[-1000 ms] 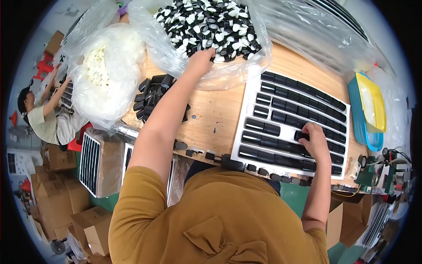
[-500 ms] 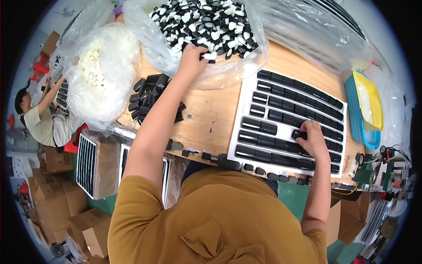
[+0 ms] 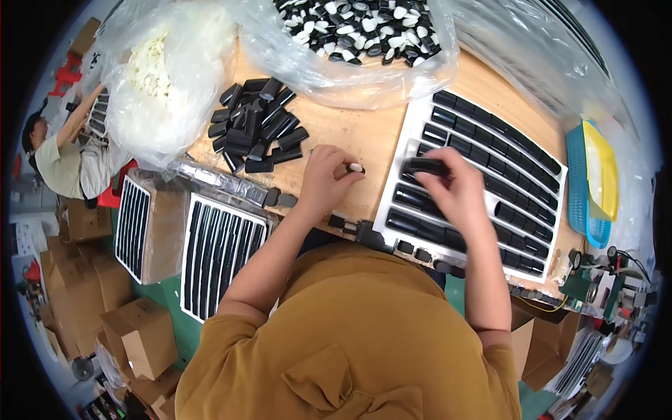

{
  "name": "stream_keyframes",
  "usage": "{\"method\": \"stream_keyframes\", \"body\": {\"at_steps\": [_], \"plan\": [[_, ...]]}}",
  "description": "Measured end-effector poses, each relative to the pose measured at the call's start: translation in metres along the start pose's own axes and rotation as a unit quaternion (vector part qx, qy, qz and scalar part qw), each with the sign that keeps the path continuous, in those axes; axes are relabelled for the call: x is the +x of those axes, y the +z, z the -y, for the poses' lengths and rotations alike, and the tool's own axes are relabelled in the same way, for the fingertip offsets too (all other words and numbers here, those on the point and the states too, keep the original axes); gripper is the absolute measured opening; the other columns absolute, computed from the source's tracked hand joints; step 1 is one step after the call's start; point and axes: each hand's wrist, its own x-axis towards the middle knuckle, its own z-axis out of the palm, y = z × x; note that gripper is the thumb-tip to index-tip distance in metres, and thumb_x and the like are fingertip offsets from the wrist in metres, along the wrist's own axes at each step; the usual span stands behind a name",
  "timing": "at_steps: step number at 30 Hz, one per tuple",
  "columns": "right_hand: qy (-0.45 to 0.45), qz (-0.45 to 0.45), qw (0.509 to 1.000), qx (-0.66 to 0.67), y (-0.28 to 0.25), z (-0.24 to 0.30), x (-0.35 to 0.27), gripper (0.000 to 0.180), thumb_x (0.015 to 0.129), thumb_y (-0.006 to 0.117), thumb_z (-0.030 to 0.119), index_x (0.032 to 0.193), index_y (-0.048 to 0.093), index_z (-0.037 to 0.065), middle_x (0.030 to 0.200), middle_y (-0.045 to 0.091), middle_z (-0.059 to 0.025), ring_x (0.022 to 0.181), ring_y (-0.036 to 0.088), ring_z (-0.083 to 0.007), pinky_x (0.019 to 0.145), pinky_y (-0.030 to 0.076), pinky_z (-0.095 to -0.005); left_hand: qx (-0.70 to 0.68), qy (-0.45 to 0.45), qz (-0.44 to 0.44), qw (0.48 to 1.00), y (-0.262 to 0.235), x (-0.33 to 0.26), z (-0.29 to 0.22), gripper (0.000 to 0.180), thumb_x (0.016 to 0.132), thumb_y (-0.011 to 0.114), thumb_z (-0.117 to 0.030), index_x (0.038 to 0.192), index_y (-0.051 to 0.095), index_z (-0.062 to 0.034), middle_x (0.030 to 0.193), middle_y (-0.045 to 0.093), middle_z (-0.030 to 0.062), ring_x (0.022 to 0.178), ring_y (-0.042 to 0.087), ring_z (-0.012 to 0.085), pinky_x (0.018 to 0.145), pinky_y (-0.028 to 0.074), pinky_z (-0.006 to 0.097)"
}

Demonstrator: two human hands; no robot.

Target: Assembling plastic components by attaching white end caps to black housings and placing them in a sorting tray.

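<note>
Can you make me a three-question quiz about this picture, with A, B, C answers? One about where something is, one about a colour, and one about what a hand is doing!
1. Where is the pile of loose black pieces?
A. on the wooden table
B. in the blue basket
C. on the floor

2. What colour is the frame of the tray with the black pieces in rows?
A. red
B. white
C. green

3. What is the left hand doing?
A. lying flat and open
B. pinching a small white piece
C. holding a box

Answers: 1 A, the pile lies on bare wood; 2 B, its border is white; 3 B, a small white piece shows at the fingertips.
</note>
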Motion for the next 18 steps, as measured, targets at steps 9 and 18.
{"method": "stream_keyframes", "body": {"at_steps": [9, 18], "plan": [[-0.160, 0.040, 0.984, -0.063, 0.076, 0.005, 0.026, 0.025, 0.075, 0.075, 0.007, 0.097, 0.064, 0.002, 0.088, 0.062, -0.0116, 0.079, 0.060, -0.0274, 0.065, 0.049, -0.0336, -0.006, 0.017, 0.000, 1.000, 0.002, -0.004, 0.012, 0.030, 0.064, 0.081, -0.010, 0.088, 0.065, -0.0037, 0.091, 0.062, 0.0089, 0.094, 0.054, 0.0298, 0.083, 0.044, 0.038], [-0.167, 0.069, 0.975, -0.132, 0.091, -0.006, 0.031, 0.026, 0.072, 0.076, 0.009, 0.094, 0.064, 0.003, 0.087, 0.064, -0.0125, 0.084, 0.061, -0.0326, 0.073, 0.050, -0.0402, 0.015, 0.018, -0.005, 1.000, 0.002, -0.005, 0.013, 0.030, 0.062, 0.079, -0.007, 0.087, 0.063, -0.0032, 0.090, 0.060, 0.0090, 0.092, 0.054, 0.0303, 0.082, 0.044, 0.038]]}}
